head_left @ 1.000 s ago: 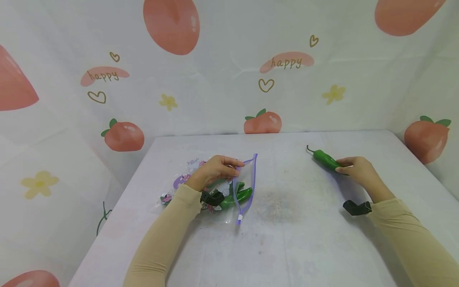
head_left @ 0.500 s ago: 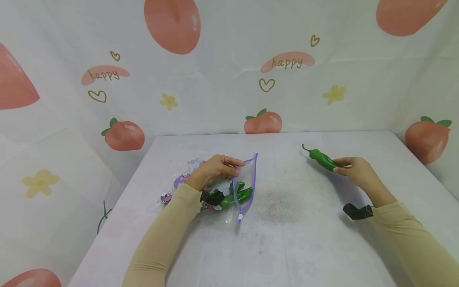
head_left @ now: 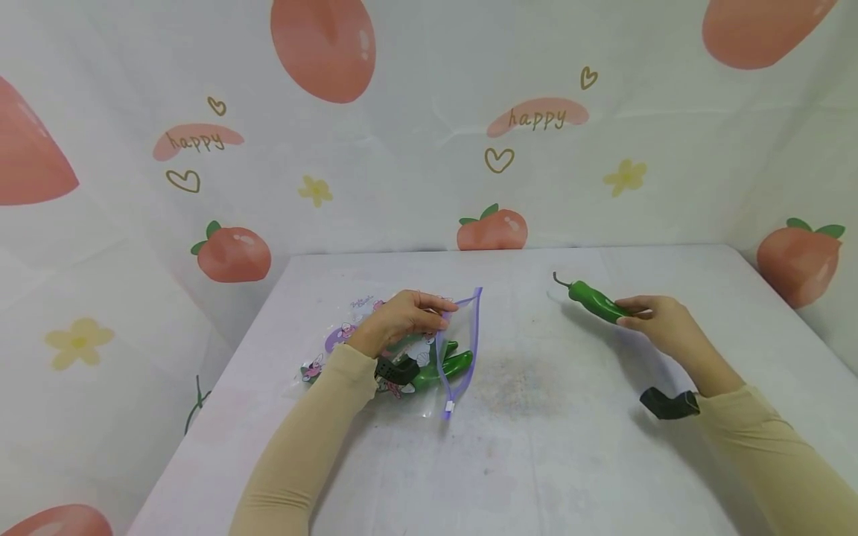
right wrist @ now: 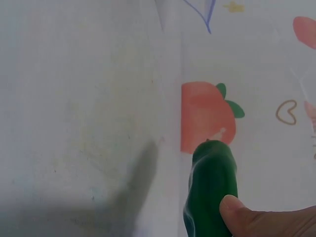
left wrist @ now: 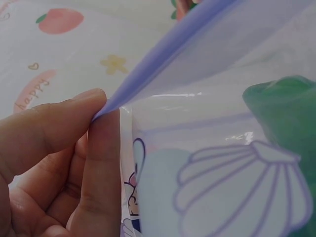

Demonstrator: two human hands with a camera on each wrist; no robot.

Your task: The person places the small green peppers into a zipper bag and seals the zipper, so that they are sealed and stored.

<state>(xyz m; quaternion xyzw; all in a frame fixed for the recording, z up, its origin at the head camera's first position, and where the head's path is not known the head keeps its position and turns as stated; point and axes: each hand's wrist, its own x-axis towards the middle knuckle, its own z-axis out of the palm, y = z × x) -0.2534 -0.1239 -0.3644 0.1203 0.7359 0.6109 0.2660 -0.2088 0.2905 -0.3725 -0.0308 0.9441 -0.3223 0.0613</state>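
My left hand [head_left: 401, 321] pinches the purple rim of a clear zip bag [left wrist: 163, 59] between thumb and fingertips, and the bag's mouth stands apart toward the right. The bag is printed with cartoon figures and a shell. Inside lie green peppers [head_left: 456, 365], partly hidden by the print and my wrist. My right hand [head_left: 660, 320] grips a long green chili pepper [head_left: 593, 301] by its lower end, its thin curved stem pointing up and left. That pepper is held above the table, its shadow falling below. In the right wrist view only the thumb [right wrist: 247, 217] shows against the pepper [right wrist: 212, 182].
The white table [head_left: 536, 461] has a greyish smudge near its middle. A white slider [head_left: 449, 406] sits at the near end of the bag's zip. A peach-print cloth [head_left: 402, 149] hangs behind and beside the table. Each wrist wears a black mount [head_left: 669, 403].
My right hand has moved a little to the left with the chili pepper, toward the bag. The left hand and the bag have stayed in place.
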